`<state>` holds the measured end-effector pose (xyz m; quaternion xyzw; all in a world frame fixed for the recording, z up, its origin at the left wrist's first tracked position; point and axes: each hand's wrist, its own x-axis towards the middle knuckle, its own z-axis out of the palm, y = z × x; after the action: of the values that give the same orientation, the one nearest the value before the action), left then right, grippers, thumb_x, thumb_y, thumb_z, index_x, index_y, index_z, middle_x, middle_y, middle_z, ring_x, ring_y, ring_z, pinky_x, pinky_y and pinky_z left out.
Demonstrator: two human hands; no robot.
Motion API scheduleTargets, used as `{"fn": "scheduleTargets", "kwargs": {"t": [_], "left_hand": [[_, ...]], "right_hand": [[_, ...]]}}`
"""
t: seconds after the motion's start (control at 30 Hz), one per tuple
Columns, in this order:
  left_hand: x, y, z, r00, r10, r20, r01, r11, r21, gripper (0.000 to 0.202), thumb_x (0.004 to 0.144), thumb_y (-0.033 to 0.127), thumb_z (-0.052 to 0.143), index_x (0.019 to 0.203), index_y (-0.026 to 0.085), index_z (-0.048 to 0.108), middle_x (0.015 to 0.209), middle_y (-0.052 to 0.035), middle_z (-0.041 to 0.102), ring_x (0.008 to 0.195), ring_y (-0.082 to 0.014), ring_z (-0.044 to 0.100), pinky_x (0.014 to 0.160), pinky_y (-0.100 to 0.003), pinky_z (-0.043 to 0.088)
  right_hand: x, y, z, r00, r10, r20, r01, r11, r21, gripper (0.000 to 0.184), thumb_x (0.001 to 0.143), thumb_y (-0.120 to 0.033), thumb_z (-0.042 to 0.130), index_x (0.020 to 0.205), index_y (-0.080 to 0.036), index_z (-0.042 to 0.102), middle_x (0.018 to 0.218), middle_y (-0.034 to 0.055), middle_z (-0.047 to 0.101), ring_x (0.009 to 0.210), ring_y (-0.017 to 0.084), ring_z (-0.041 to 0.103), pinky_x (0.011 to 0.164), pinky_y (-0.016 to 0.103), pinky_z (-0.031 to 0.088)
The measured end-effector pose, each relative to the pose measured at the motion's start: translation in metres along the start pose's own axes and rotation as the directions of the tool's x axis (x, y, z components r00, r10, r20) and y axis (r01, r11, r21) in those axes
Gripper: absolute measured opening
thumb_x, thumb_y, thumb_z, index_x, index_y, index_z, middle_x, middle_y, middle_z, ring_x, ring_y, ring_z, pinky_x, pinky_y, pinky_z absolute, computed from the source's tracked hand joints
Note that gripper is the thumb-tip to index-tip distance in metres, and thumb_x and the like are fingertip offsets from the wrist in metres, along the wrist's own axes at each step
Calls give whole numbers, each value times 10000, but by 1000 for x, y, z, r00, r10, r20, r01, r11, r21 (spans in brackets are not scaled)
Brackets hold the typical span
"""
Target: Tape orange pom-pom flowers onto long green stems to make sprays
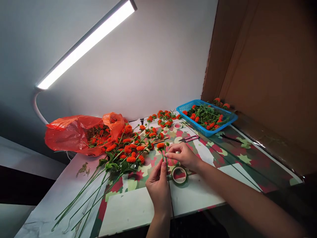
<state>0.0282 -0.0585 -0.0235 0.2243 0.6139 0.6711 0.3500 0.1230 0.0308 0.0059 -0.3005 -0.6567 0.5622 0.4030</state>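
Observation:
My left hand [158,180] pinches the thin green stem of an orange flower [160,145] between thumb and fingertips. The flower head stands upright just above it. My right hand [185,157] reaches in from the right, its thumb and forefinger closed at the upper stem, below the bloom. A long dark stem wire [170,195] runs down past my left hand over the table edge. Close below my right hand is a roll of green tape [186,180]. Whether tape runs from the roll to the stem is too small to tell.
Orange flower stems [99,177] lie in a pile at left, beside a red plastic bag [71,135] of flowers. A blue basket [210,133] holds more, back right. Pink-handled thread snips [192,138] and a white tape roll [177,126] lie behind my hands. A lamp [86,46] hangs above.

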Motion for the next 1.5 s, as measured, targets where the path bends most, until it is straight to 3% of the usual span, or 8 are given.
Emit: {"fn": "scheduleTargets", "kwargs": {"t": [0.3, 0.4, 0.57, 0.87, 1.0, 1.27, 1.5], "left_hand": [[-4, -3, 0, 960, 227, 164, -241, 967, 77, 371, 771, 405, 619, 1087, 219, 671, 959, -51, 631, 637, -107, 566, 553, -218, 493], [-4, -3, 0, 969, 202, 142, -213, 975, 70, 402, 766, 407, 625, 1124, 225, 650, 994, -57, 626, 625, -94, 557, 561, -210, 484], [-4, -2, 2, 999, 47, 17, -46, 999, -27, 497, 673, 410, 714, 1118, 198, 652, 1028, -88, 670, 578, -98, 574, 559, -237, 496], [-3, -3, 3, 999, -4, 37, 6, 998, -67, 432, 671, 407, 716, 1058, 218, 685, 1103, -83, 664, 656, -125, 608, 587, -243, 503], [-2, -6, 1, 997, 38, 65, -35, 999, -40, 428, 686, 422, 698, 1072, 238, 678, 1070, -62, 667, 645, -122, 605, 578, -244, 499], [-7, -4, 2, 962, 257, 91, -263, 963, 54, 335, 722, 382, 676, 1011, 217, 708, 884, -42, 631, 695, -123, 570, 559, -198, 479], [-6, -8, 0, 969, 225, 102, -233, 969, 79, 318, 747, 400, 647, 984, 199, 713, 835, -39, 628, 662, -124, 572, 549, -209, 497]], "right_hand": [[0, 2, 0, 1000, -13, -8, 13, 1000, 5, 181, 712, -251, 638, 561, -152, 636, 575, -6, 522, 596, 116, 447, 592, 262, 354], [1, 2, 0, 1000, -25, -9, 25, 1000, -9, 205, 712, -273, 639, 543, -158, 618, 566, -8, 506, 593, 117, 437, 585, 261, 355], [0, 2, 0, 999, -36, -9, 36, 999, -24, 255, 715, -304, 642, 512, -160, 590, 533, -15, 476, 587, 117, 423, 585, 262, 358], [-1, -1, 0, 1000, 2, 3, -2, 1000, -19, 229, 716, -276, 643, 525, -153, 612, 524, -16, 480, 589, 119, 432, 585, 263, 344], [0, 2, -1, 1000, -1, 6, 2, 1000, -16, 205, 710, -272, 647, 546, -151, 633, 546, -15, 488, 594, 116, 437, 589, 259, 355], [1, 5, -2, 1000, -12, 5, 13, 999, -29, 165, 716, -246, 629, 587, -150, 665, 570, -10, 505, 593, 114, 444, 584, 256, 358], [1, 6, -1, 1000, -16, -3, 16, 1000, -17, 146, 707, -223, 640, 584, -149, 668, 577, -9, 518, 604, 116, 452, 599, 257, 363]]}}
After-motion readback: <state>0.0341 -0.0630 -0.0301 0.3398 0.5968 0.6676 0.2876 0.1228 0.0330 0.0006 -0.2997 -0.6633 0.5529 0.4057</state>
